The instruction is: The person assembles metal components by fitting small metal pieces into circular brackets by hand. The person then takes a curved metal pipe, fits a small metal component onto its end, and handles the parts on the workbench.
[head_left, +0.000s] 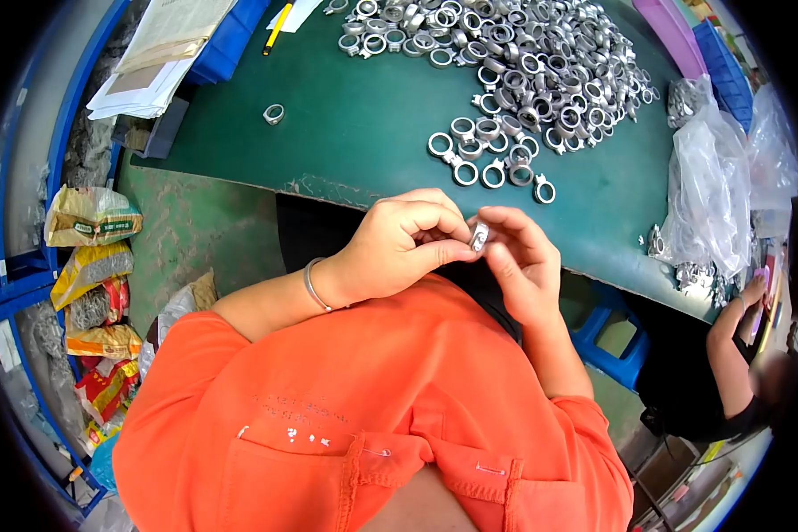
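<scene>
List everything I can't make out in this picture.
Head view, hidden: part of the metal ring, covered by the left hand and right hand.
Head view, buried: lower rings in the heap, under others.
Head view, too small: print on the papers.
Head view, cut off: pink bin, by the top edge.

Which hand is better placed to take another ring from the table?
Probably the right hand: the nearest loose rings lie just ahead of it, while the left hand sits farther off. Both are at one metal piece, which the left could hold alone.
</scene>
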Demonstrator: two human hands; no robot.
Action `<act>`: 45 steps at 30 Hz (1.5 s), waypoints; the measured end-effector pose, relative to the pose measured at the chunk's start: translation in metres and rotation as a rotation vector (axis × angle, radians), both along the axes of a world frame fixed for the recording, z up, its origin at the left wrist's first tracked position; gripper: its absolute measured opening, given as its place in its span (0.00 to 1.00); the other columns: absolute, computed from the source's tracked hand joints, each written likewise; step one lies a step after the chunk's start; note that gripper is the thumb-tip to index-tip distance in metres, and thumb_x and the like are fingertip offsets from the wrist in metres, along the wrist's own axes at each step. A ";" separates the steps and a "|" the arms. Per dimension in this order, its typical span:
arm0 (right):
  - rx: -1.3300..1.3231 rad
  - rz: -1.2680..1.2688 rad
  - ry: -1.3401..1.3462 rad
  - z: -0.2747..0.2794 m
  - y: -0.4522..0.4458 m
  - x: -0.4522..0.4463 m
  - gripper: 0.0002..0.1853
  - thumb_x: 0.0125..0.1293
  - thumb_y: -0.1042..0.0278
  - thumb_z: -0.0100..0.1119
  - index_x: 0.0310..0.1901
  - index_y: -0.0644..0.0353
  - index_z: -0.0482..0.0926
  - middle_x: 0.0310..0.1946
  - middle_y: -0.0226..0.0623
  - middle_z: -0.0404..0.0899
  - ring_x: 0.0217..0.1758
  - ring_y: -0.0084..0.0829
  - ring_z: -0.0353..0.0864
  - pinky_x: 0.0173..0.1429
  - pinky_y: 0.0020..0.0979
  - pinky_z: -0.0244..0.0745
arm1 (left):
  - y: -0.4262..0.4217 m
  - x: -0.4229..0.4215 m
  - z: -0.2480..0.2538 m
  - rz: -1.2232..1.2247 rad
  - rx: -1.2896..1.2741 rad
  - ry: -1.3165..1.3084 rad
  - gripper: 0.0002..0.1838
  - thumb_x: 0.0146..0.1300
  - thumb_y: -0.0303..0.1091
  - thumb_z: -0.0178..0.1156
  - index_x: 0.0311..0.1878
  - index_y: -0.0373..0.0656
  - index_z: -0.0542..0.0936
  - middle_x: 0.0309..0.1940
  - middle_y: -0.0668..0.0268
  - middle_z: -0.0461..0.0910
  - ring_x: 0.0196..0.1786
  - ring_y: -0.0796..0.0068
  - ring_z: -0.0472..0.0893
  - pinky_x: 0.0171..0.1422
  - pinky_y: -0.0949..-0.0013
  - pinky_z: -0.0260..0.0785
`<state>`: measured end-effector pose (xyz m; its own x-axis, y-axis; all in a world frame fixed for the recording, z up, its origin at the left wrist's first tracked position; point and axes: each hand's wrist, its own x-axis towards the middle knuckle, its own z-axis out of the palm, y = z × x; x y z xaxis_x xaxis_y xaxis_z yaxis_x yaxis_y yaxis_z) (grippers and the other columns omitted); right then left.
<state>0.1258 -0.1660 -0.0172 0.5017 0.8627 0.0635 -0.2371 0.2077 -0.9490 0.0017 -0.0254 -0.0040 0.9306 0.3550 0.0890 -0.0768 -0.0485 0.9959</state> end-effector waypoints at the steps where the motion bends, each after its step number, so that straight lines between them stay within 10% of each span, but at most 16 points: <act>1: -0.054 0.101 0.076 -0.002 -0.004 0.006 0.16 0.59 0.86 0.54 0.50 0.70 0.71 0.44 0.38 0.72 0.44 0.27 0.77 0.49 0.26 0.75 | 0.001 0.000 0.001 -0.002 -0.001 0.003 0.05 0.53 0.16 0.62 0.33 0.34 0.80 0.35 0.64 0.76 0.34 0.81 0.76 0.38 0.79 0.71; 4: -0.113 0.174 0.187 -0.001 -0.003 0.004 0.12 0.61 0.85 0.53 0.48 0.70 0.73 0.40 0.35 0.76 0.40 0.24 0.77 0.45 0.23 0.74 | 0.002 0.001 0.002 -0.081 0.147 -0.020 0.05 0.56 0.18 0.60 0.37 0.34 0.79 0.35 0.64 0.77 0.35 0.81 0.77 0.39 0.78 0.72; 10: 0.061 0.055 -0.810 0.008 0.012 0.007 0.15 0.48 0.83 0.65 0.40 0.64 0.78 0.38 0.41 0.77 0.43 0.38 0.77 0.46 0.32 0.73 | 0.006 0.004 -0.003 0.048 -0.996 0.317 0.12 0.70 0.32 0.46 0.50 0.35 0.71 0.37 0.63 0.77 0.40 0.74 0.80 0.43 0.74 0.76; 19: -0.357 -0.225 -1.364 -0.010 0.030 0.037 0.08 0.51 0.79 0.62 0.35 0.62 0.78 0.27 0.38 0.72 0.32 0.41 0.71 0.36 0.36 0.67 | 0.016 0.007 -0.006 -0.025 -0.717 0.412 0.07 0.64 0.32 0.56 0.38 0.38 0.73 0.21 0.73 0.69 0.20 0.87 0.66 0.20 0.83 0.57; 22: -0.259 -0.191 -1.061 -0.005 0.023 0.032 0.07 0.52 0.79 0.63 0.35 0.62 0.79 0.27 0.37 0.75 0.31 0.35 0.74 0.36 0.31 0.70 | 0.018 0.011 0.004 -0.008 -0.610 0.439 0.06 0.63 0.29 0.57 0.40 0.37 0.74 0.21 0.72 0.69 0.21 0.87 0.64 0.22 0.82 0.56; 24: -0.282 -0.110 -0.398 -0.001 0.016 0.024 0.06 0.55 0.79 0.62 0.35 0.62 0.79 0.29 0.36 0.78 0.31 0.28 0.77 0.35 0.25 0.71 | 0.017 0.015 0.006 0.013 -0.642 0.399 0.07 0.63 0.29 0.57 0.41 0.36 0.75 0.20 0.73 0.68 0.20 0.87 0.63 0.22 0.82 0.56; 30: -0.065 -0.095 -0.672 0.000 0.018 0.015 0.06 0.58 0.82 0.58 0.37 0.64 0.77 0.32 0.36 0.80 0.34 0.23 0.78 0.38 0.25 0.74 | 0.017 0.022 0.017 0.005 -0.409 0.298 0.04 0.61 0.27 0.60 0.37 0.37 0.79 0.25 0.70 0.74 0.24 0.85 0.69 0.26 0.82 0.61; 37: -0.153 0.024 0.282 0.009 0.014 0.016 0.11 0.70 0.73 0.46 0.51 0.67 0.69 0.39 0.37 0.77 0.39 0.22 0.77 0.42 0.24 0.75 | 0.017 0.023 0.012 0.000 0.255 0.048 0.04 0.53 0.23 0.65 0.33 0.37 0.80 0.30 0.64 0.78 0.31 0.75 0.77 0.34 0.77 0.68; 45: 0.068 -0.041 0.223 0.005 0.020 0.011 0.13 0.60 0.81 0.56 0.47 0.66 0.72 0.42 0.40 0.77 0.43 0.27 0.77 0.48 0.27 0.75 | 0.019 0.020 0.018 0.027 -0.106 0.253 0.04 0.58 0.24 0.61 0.36 0.37 0.77 0.30 0.66 0.78 0.31 0.81 0.76 0.32 0.79 0.69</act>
